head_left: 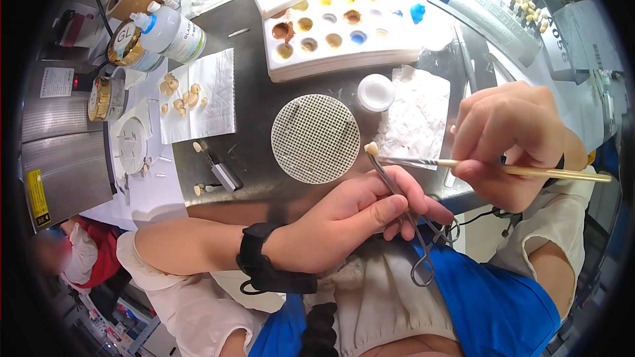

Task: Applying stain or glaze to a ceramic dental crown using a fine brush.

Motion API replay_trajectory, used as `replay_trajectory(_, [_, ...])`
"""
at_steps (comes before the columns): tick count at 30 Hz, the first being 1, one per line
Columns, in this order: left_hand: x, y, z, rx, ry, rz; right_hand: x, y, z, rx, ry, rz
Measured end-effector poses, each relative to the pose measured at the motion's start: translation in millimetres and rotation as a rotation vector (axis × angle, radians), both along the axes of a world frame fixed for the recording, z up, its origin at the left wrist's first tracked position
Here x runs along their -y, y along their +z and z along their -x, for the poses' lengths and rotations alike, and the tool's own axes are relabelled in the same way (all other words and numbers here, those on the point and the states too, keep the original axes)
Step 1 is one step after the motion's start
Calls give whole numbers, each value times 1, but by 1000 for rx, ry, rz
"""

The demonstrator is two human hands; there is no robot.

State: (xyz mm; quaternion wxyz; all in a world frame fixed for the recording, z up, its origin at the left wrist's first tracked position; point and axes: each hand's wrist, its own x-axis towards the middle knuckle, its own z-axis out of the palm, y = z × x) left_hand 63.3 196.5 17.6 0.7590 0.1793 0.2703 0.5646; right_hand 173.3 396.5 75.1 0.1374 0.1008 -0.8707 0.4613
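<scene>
Brush [503,168] lying level, tip left at tooth [372,148], hands pinching brush and forceps [403,205]

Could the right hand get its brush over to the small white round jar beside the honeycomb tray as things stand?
Probably yes. The white jar sits open on the bench just beyond the brush tip, and only flat white tissue lies nearby. The right hand would just lift forward.

Left hand [357,215] and right hand [509,139] each closed in a pinching grip.
</scene>
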Motion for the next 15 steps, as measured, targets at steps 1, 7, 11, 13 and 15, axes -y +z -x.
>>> replay_trajectory(1, [0, 0, 0, 2, -3, -1, 0, 2, -1, 17, 16, -19])
replay_trajectory(7, [1, -1, -1, 3, -7, 15, 6, -4, 5, -12, -31, 70])
replay_trajectory(11, [1, -1, 0, -1, -7, -8, 3, 3, 1, 37, 22, -35])
replay_trajectory(13, [1, -1, 0, 25, -15, -7, 2, 5, -1, 50, 30, -38])
replay_trajectory(15, [1, -1, -1, 25, -7, -2, 3, 4, 0, 49, 28, -40])
